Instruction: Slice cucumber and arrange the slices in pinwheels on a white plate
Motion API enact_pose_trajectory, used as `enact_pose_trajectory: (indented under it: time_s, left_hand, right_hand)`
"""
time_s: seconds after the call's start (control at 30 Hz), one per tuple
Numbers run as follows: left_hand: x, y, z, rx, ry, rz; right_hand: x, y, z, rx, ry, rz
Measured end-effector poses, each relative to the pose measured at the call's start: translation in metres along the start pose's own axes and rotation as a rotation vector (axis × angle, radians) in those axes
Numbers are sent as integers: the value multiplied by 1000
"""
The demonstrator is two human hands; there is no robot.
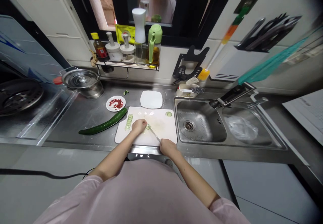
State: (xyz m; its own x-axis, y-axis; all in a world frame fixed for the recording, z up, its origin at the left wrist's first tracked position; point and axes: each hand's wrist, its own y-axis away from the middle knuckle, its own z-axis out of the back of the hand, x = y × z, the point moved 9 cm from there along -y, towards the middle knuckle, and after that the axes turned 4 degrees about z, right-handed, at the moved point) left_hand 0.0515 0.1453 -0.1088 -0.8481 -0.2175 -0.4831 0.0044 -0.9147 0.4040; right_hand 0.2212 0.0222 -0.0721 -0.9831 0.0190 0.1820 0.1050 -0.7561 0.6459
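On a white cutting board (161, 134) my right hand (168, 148) grips the handle of a small knife (154, 135), its blade pointing up and left. The blade tip meets a round cucumber slice (148, 127). My left hand (138, 126) is closed in a pinch, fingertips at that slice's upper edge. Left of this hand, a row of overlapping cucumber slices (129, 122) lies along the board. A few more slices (168, 114) sit in its upper right corner. A long whole cucumber (103, 123) rests on the counter, one end at the board's left edge.
Behind the board are a white square plate (151, 99) and a round plate (108, 104) with chopped red pieces. A lidded steel pot (92, 91) stands back left. To the right is a sink (202, 126) with a faucet (232, 94). A condiment rack (116, 64) hangs above.
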Motion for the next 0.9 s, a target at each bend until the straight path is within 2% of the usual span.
enact_pose_trajectory:
  time_s: [0.43,0.9]
  left_hand:
    - [-2,5,3,-12,14,0]
    - [-1,4,0,0,19,-9]
  right_hand:
    - [-8,11,-1,6,-3,0]
    - [6,-1,9,-2,-9,-7]
